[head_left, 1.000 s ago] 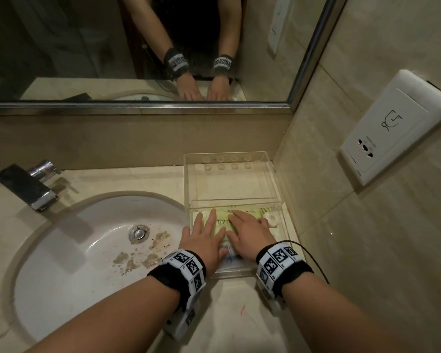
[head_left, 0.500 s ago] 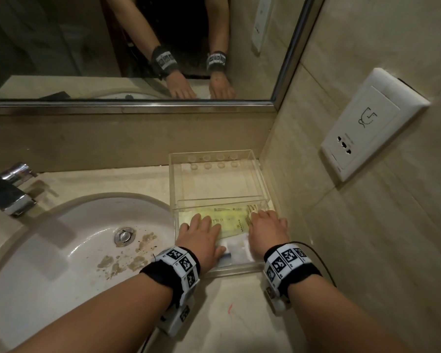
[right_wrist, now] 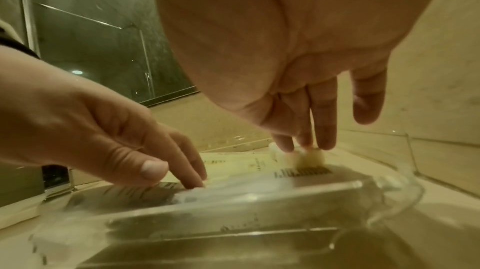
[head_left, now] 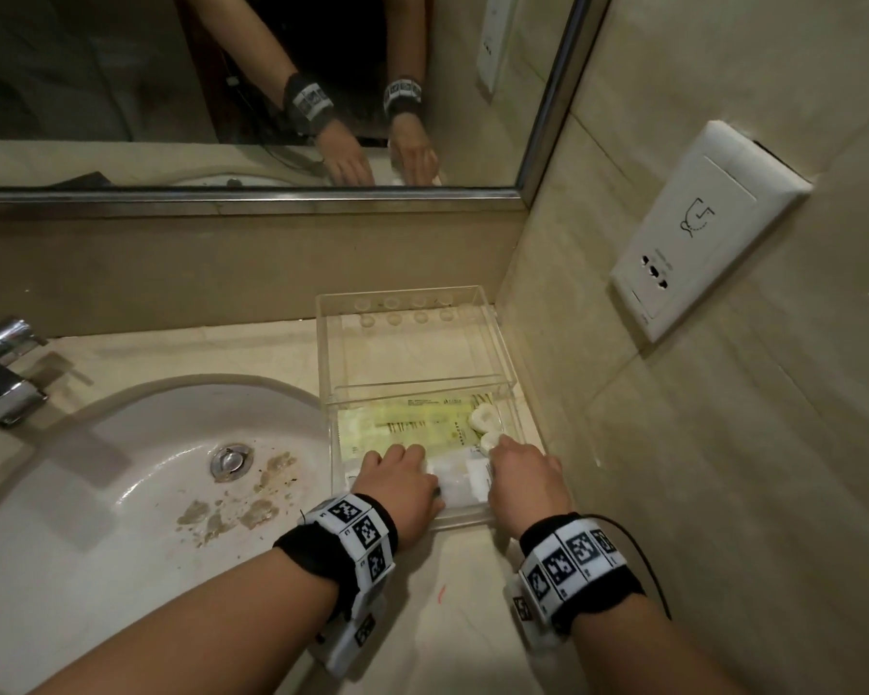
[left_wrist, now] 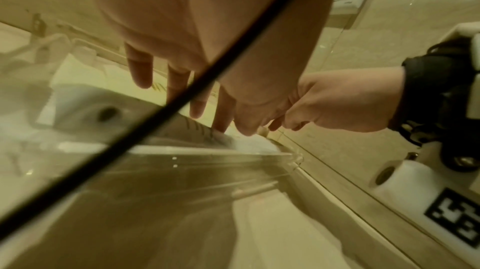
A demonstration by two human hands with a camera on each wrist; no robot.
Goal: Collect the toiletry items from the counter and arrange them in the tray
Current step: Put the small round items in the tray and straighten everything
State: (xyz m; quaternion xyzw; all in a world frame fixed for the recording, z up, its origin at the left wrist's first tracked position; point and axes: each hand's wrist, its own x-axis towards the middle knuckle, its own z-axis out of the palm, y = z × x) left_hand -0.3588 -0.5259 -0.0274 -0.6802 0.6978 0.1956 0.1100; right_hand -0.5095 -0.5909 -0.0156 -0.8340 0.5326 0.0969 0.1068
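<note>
A clear two-compartment tray [head_left: 412,353] stands on the counter between the sink and the right wall. Its far compartment is bare. The near one holds yellow-green packets [head_left: 412,423], white packets [head_left: 460,481] and two small round white pieces [head_left: 483,418]. My left hand [head_left: 397,459] reaches into the near compartment, its straight fingertips [right_wrist: 192,181] pressing on a white packet [right_wrist: 233,187]. My right hand [head_left: 518,469] is at the compartment's right end. Its thumb and fingertips [right_wrist: 303,142] pinch one small white round piece [right_wrist: 309,159].
The white sink [head_left: 121,494] with brown stains and a drain [head_left: 230,459] lies to the left, the chrome faucet [head_left: 1,383] beyond it. The tiled wall with a socket plate [head_left: 698,233] runs close along the tray's right side. A mirror [head_left: 222,92] hangs behind.
Both hands have drawn back from the yellow-green packets toward the tray's near edge, uncovering them. The right hand has shifted right onto the round white pieces.
</note>
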